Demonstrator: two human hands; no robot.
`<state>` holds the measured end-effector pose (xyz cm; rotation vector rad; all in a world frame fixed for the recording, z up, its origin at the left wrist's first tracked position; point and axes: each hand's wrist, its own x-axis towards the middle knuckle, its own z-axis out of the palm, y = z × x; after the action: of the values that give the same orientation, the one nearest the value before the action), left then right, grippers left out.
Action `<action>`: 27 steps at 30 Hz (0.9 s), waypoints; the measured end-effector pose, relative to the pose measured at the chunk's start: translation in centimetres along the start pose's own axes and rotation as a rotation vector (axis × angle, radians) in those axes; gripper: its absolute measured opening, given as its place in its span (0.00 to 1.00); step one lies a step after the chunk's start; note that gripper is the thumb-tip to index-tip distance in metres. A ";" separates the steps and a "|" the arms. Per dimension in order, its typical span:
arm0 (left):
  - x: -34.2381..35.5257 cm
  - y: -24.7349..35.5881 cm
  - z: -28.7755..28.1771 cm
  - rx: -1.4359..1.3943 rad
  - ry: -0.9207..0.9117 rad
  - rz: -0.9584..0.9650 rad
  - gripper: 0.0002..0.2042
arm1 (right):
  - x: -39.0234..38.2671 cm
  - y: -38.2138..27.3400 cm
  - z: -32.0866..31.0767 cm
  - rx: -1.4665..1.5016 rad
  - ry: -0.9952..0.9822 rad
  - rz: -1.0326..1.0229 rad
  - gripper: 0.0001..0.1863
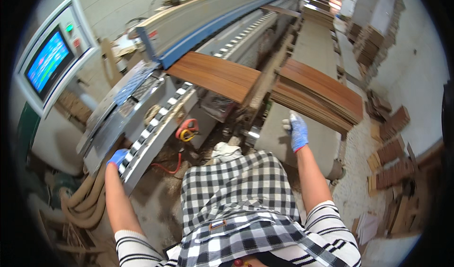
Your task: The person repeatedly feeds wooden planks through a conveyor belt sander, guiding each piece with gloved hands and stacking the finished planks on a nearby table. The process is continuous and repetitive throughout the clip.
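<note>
My left hand, in a blue glove, is at the near end of a grey metal rail with a row of rollers. Its fingers are too hidden to show whether they grip the rail. A blue-and-white glove covers my right hand, held over a grey belt conveyor. The fingers there are apart, slightly bent, with nothing between them. Just beyond it lies a stack of brown wood-grain boards. One similar board lies across the machine, its left end under the blue-edged beam.
At left stands a control panel with a lit screen. A red-and-yellow tape measure is beside the rail, near a red hose. Ribbed hoses coil at lower left. Small stacks of board strips line the right wall.
</note>
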<state>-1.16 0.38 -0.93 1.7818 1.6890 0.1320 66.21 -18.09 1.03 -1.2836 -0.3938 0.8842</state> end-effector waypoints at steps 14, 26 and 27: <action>1.6 -7.0 -1.1 -0.332 0.042 -0.194 0.14 | 9.6 -10.5 -25.7 -0.133 0.730 -0.291 0.29; 6.8 -10.2 1.6 -0.166 0.056 -0.071 0.16 | 5.2 -7.2 -25.1 0.384 0.699 -0.389 0.07; 4.2 -14.6 -0.5 -0.197 0.014 -0.052 0.16 | 4.3 -6.3 -22.3 0.508 0.595 -0.268 0.06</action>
<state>-13.17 3.47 -9.71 1.5940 1.6696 0.2789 86.72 -29.69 -0.17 -0.9305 0.1293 0.3125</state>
